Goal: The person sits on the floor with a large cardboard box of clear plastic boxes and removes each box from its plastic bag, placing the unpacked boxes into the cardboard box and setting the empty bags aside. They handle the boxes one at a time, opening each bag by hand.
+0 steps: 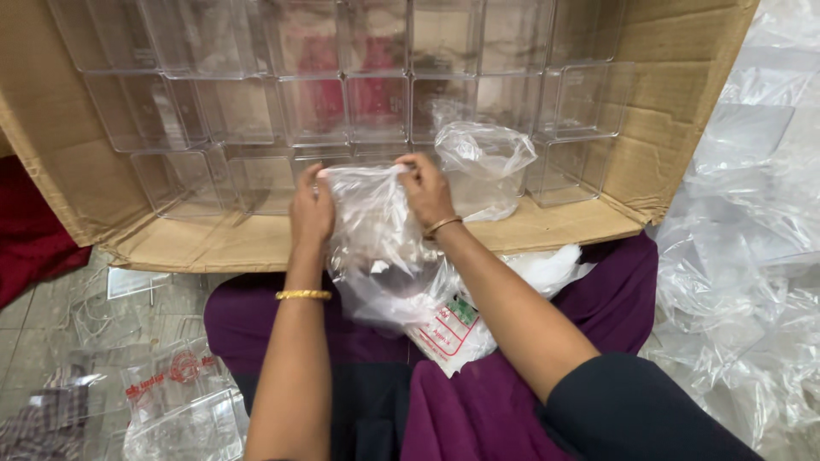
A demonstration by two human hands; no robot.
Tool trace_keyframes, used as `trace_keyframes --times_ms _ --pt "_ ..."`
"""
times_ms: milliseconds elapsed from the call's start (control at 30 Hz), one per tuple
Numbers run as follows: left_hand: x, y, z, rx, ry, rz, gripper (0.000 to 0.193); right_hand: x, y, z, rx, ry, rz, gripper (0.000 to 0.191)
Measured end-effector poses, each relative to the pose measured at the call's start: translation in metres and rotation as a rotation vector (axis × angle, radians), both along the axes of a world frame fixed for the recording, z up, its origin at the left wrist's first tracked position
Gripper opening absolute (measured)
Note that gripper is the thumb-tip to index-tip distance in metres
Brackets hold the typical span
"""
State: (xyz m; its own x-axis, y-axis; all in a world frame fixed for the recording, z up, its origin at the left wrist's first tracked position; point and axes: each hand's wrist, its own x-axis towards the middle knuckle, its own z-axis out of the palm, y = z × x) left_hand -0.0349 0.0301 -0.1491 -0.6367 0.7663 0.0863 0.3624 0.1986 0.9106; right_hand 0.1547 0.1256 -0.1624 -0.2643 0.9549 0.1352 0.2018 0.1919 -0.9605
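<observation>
Left hand: the left hand (312, 209) is closed in a pinch on the top left edge of a thin clear plastic bag (371, 235), fingers curled over the rim.
Right hand: the right hand (424, 189) is likewise closed in a pinch on the top right edge of the same bag; a gold bangle sits at each wrist.
Bag position: the bag hangs between both hands above the lap, in front of the lower flap of a large brown cardboard carton (547, 229); whether the mouth is open or sealed cannot be told.
Contents: something clear appears to sit inside the bag; its outline cannot be made out.
Beneath: a flat clear packet with red and green printing (448, 329) lies on the purple cloth (615, 303) over the lap, under the bag.
Carton: it lies on its side, filled with rows of clear rigid plastic boxes (376, 107); one crumpled clear bag (483, 158) rests just beside the right hand.
Surroundings: loose clear plastic film (743, 256) is heaped at right.
Handling judgement: an even grip at both corners, rim kept level and taut, should prevent tearing of the thin film.
</observation>
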Motion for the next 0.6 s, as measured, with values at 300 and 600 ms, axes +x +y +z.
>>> trace_keyframes --times_ms 300,600 --pt "0.023 0.003 -0.005 0.289 -0.598 -0.198 0.026 0.018 0.023 -0.015 -0.684 0.260 0.107 0.027" --pt "0.024 0.005 -0.003 0.466 -0.531 -0.154 0.021 0.020 0.023 -0.015 -0.315 0.409 0.096 0.008"
